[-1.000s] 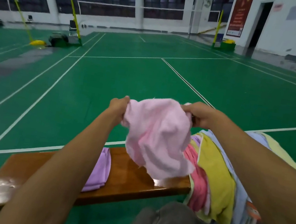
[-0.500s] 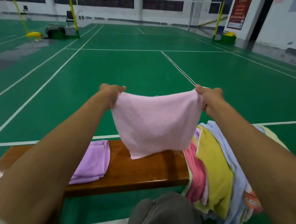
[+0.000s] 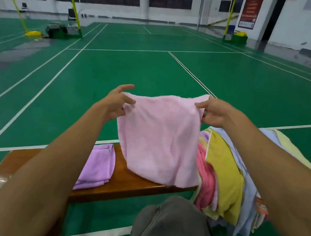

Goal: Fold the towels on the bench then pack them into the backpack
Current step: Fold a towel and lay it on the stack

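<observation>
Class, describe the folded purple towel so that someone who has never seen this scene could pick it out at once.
Find the wooden bench crossing the green court floor. The purple towel lies folded flat on the seat, left of the pink towel held up by both hands. Unlike the loose mixed pile at the bench's right end, it is lilac and neatly folded.

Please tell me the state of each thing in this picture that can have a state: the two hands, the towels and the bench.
Left hand: pinches one top corner of the pink towel.
Right hand: pinches the other top corner.
Pink towel: held up, spread out, lower edge on the bench.
Purple towel: folded, lying on the bench.
Pile of towels: unfolded, heaped at the bench's right end.
Bench: upright, bearing towels.
</observation>
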